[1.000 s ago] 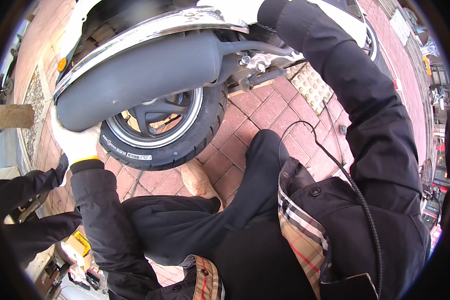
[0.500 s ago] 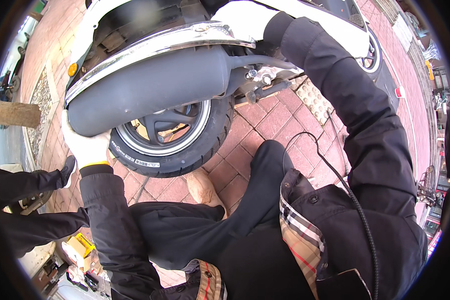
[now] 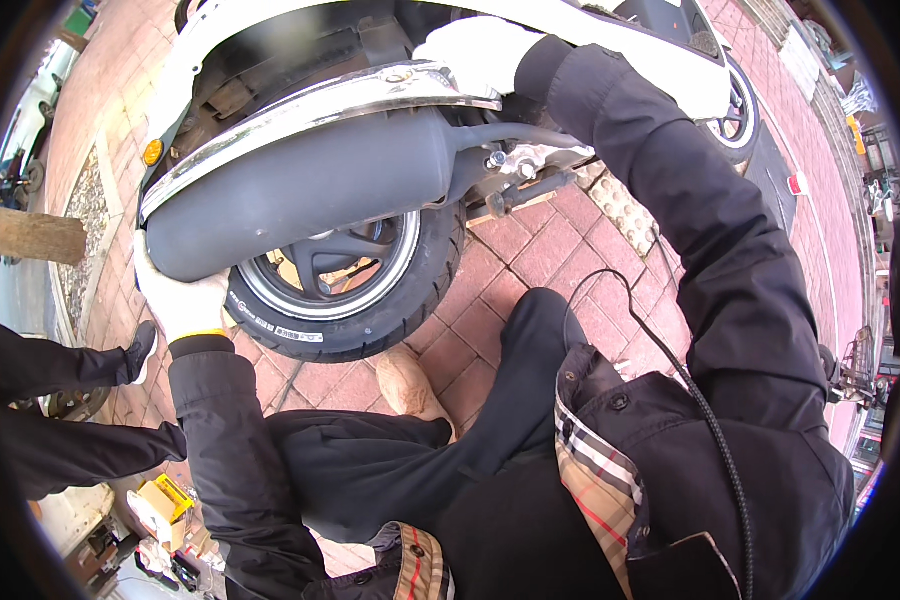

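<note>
My left hand (image 3: 178,292), in a white glove, grips the rear end of a grey muffler (image 3: 305,195) on a white scooter (image 3: 650,65). My right hand (image 3: 480,55), also gloved, reaches up to the bodywork at the front end of the chrome trim (image 3: 270,118); its fingers are curled and what they hold is unclear. Under the muffler is the black rear tyre (image 3: 350,335) with its spoked wheel (image 3: 330,255). An orange reflector (image 3: 153,152) sits left of the trim. Bolts and a bracket (image 3: 525,165) show below the exhaust pipe.
Red paving (image 3: 490,330) surrounds my bent legs. A black cable (image 3: 670,355) hangs at right. Another person's legs (image 3: 70,370) are at left, near a wooden post (image 3: 35,235). Yellow boxes (image 3: 165,500) lie lower left. A textured tile (image 3: 620,210) is behind the scooter's stand.
The scooter, muffler and my left hand sit lower in the picture, as the view shifts. My right hand has also come down slightly; both hands stay on the scooter.
</note>
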Demonstrator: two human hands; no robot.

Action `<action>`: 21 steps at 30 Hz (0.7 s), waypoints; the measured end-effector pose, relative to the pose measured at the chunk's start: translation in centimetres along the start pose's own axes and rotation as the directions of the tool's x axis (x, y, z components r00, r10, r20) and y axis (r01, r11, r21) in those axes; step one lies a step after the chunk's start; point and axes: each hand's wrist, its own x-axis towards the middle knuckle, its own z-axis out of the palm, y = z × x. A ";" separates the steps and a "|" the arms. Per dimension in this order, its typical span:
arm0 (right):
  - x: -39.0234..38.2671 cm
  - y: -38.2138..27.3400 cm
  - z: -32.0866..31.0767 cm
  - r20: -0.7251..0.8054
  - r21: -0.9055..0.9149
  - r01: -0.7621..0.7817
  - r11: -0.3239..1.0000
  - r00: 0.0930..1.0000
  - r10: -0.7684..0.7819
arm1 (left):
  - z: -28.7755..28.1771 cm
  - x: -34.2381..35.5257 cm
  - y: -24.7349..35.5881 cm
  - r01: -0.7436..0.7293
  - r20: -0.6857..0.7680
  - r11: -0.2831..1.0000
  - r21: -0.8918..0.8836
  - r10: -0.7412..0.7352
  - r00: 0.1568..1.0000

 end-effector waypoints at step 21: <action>0.2 -0.6 -0.1 0.180 -0.083 -0.145 0.986 0.971 0.158 | 0.0 -0.2 0.1 0.023 0.052 0.999 -0.036 -0.021 0.998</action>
